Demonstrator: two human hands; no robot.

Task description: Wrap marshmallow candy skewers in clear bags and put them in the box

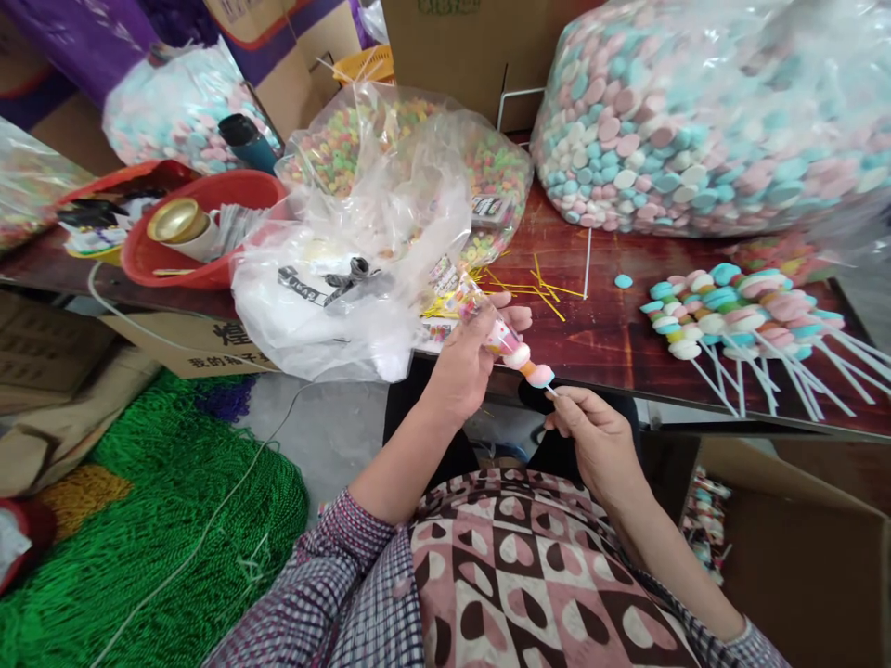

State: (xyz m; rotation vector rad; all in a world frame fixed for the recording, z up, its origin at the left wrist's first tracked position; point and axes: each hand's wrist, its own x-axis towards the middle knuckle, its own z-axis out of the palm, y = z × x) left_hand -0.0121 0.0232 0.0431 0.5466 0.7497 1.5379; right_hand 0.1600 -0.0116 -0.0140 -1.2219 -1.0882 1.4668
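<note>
Between my two hands is a marshmallow candy skewer (538,375) with white, orange, pink and blue pieces on a white stick. My right hand (591,429) pinches the stick's lower end. My left hand (468,364) is closed round a printed clear candy wrapper (504,336), which covers the skewer's upper part. How much candy sits inside the wrapper is hidden. Yellow twist ties (547,286) lie scattered on the dark red table (613,343) just beyond my left hand. To the right lies a pile of marshmallow skewers (742,311), sticks pointing toward me.
Behind stand a big bag of marshmallows (661,139) and a bag of ring candies (362,130). A crumpled clear bag (327,315) overhangs the table edge. Left is a red basin (132,250). Below right, a cardboard box (800,557) holds skewers; green cords (174,501) heap on the floor.
</note>
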